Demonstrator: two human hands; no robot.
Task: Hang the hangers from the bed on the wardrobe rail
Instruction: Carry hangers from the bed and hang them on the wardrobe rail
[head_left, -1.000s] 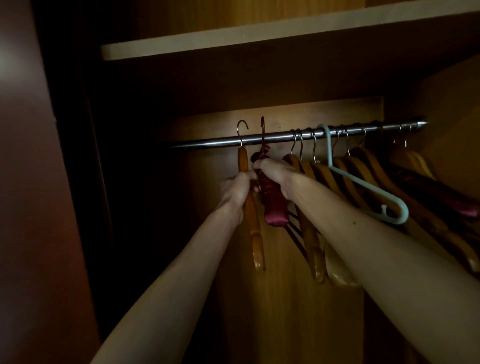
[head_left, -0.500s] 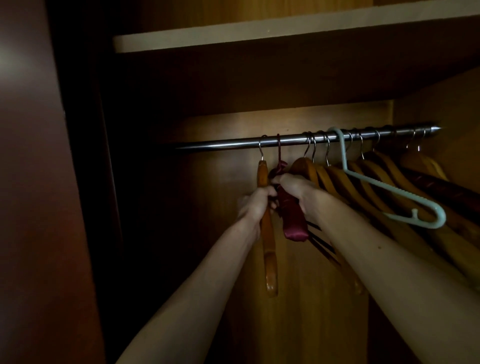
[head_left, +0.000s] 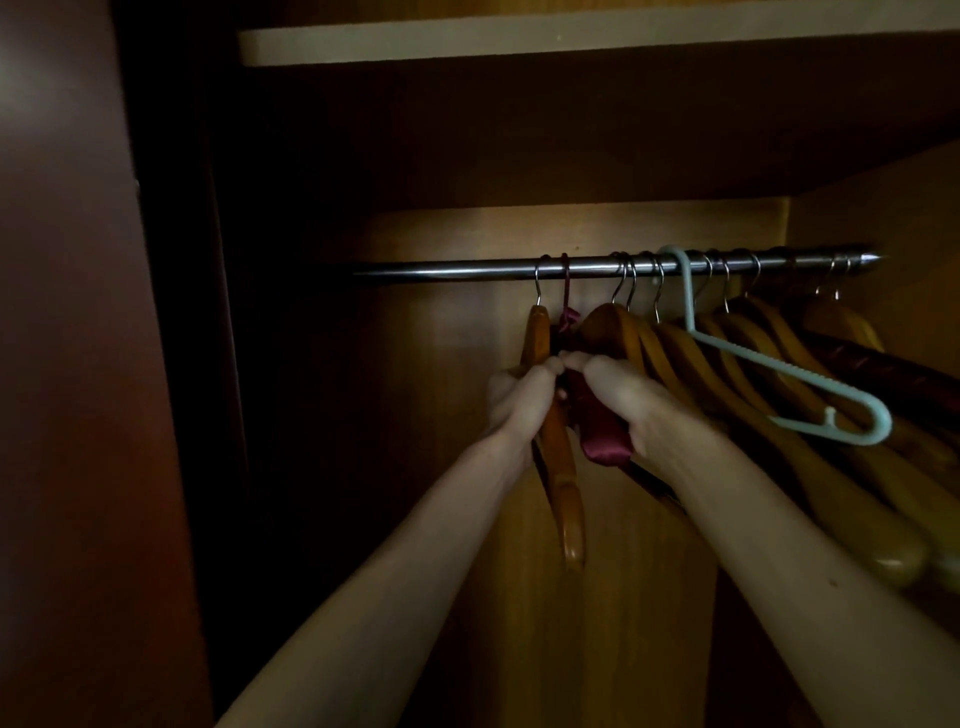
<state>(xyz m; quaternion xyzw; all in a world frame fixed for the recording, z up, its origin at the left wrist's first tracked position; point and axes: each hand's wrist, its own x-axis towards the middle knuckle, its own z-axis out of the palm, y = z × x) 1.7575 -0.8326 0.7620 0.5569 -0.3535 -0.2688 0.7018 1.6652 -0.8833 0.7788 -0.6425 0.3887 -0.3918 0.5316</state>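
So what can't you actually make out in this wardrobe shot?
Head view only:
- Left hand fingers: wrapped behind the wooden hanger.
- Burgundy hanger: partly covered by the right hand.
- Rail left end: lost in shadow.
- Rightmost hangers: cut off by the frame edge.

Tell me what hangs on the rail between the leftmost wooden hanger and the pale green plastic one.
In the head view: the maroon padded hanger, then a few wooden hangers on the rail.

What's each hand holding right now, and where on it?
The left hand grips the leftmost wooden hanger on its upper arm, below the hook. The right hand grips the burgundy satin hanger on its padded arm. Both hooks sit on the rail.
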